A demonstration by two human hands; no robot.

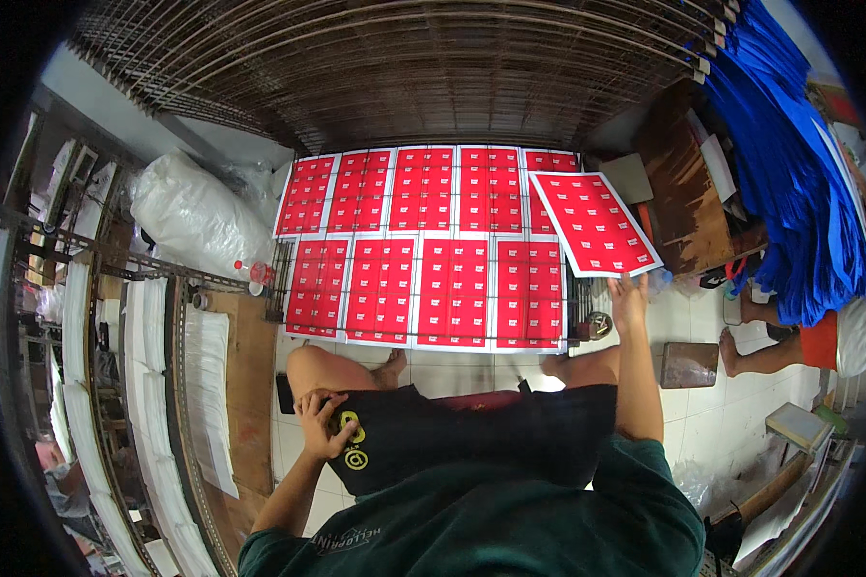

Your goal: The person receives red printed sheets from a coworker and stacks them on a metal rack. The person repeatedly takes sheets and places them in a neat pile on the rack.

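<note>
My right hand [628, 300] pinches the near edge of a red printed sheet [597, 221] with a white border and small white marks. That sheet is tilted over the right end of a wire drying rack [433, 338] and partly covers another sheet there. Several matching red sheets lie on the rack in two rows, such as a printed sheet [452, 293] in the near row and a printed sheet [421, 188] in the far row. My left hand [325, 423] rests on my left thigh on black shorts [433, 423], fingers spread, holding nothing.
Raised wire racks [404, 77] hang above the far side. Plastic-wrapped bundles [188, 202] and a clear bottle with a red cap [255, 273] stand left; shelves of white stacks [149, 385] line that side. A wooden board [683, 183], blue material [789, 163] and another person's leg [765, 356] are right.
</note>
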